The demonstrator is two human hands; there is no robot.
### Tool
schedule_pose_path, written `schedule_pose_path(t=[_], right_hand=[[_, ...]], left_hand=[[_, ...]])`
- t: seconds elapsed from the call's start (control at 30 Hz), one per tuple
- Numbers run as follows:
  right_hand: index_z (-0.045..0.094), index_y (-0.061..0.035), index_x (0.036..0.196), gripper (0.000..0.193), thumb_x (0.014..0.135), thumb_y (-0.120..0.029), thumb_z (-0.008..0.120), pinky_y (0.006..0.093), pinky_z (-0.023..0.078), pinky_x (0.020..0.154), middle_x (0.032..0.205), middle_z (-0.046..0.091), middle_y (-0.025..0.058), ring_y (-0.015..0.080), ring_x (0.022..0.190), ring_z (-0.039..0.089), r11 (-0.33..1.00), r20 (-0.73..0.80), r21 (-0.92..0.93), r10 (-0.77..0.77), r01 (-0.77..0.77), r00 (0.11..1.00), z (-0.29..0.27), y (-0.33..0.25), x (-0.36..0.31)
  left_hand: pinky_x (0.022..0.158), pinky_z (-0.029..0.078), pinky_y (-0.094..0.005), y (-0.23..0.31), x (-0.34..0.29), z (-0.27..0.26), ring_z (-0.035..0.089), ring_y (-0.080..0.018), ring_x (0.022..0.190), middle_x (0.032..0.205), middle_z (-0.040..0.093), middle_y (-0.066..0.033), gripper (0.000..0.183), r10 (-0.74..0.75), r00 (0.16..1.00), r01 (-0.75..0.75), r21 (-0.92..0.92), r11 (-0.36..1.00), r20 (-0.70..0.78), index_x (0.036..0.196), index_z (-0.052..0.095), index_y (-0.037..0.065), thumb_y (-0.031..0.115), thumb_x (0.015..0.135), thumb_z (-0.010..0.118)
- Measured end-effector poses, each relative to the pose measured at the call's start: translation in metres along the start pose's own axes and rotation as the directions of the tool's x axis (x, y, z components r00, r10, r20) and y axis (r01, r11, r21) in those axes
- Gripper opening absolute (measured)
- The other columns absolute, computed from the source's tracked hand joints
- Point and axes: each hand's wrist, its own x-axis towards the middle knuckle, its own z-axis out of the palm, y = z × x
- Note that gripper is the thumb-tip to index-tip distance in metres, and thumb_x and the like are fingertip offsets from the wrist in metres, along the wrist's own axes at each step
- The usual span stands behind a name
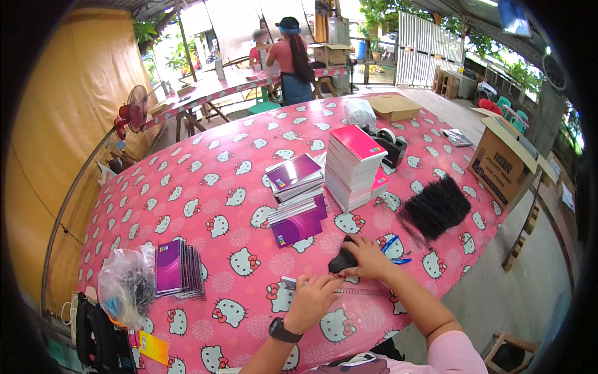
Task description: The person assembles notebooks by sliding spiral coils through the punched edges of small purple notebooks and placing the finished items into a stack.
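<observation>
My left hand (313, 301), with a dark watch on the wrist, has its fingers closed over a thin notebook (288, 283) lying near the table's front edge. Only one pale end of the notebook shows; the rest is hidden. A thin spiral coil (364, 292) runs to the right from beside that hand, under my right forearm. My right hand (366, 257) is closed on a small black block-like object (342, 258), just above the notebook. Right of that hand lies a blue-handled tool (392, 244), perhaps pliers, partly covered by the hand.
Purple notebooks (298, 227) and a tall pink-covered stack (355, 168) stand ahead, with a tape dispenser (391, 149) behind. Black coils (436, 209) and a cardboard box (501, 162) are right. Bound notebooks (177, 268) and a plastic bag (128, 283) sit left. Two people work beyond.
</observation>
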Motion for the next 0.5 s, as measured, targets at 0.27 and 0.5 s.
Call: schedule_pose_path(t=[0.27,0.5], right_hand=[[0.057,-0.0107,0.107,0.059,0.063,-0.046,0.074,0.0457,0.041,0.089,0.119,0.048,0.0178,0.0389,0.106,0.048,0.997,-0.088,0.068,-0.024,0.03,0.996,0.009,-0.001,0.004],[0.061,-0.0023,0.108,0.052,0.074,-0.04,0.068,0.0357,0.038,0.093,0.109,0.06,0.0104,0.0238,0.106,0.053,0.401,0.058,0.915,-0.009,-0.05,0.998,-0.01,0.0,-0.029]], left_hand=[[0.087,0.032,-0.0398,0.0,0.003,0.0,0.055,-0.0201,0.092,0.095,0.061,-0.0031,0.022,-0.009,0.998,0.011,-0.032,0.999,0.059,0.096,0.062,0.01,0.028,0.082,0.062],[0.097,0.019,-0.0588,-0.016,-0.005,-0.006,0.057,-0.017,0.092,0.084,0.061,0.0009,0.034,-0.041,0.991,0.049,0.06,0.997,-0.124,0.084,0.065,0.014,0.04,0.065,0.075]])
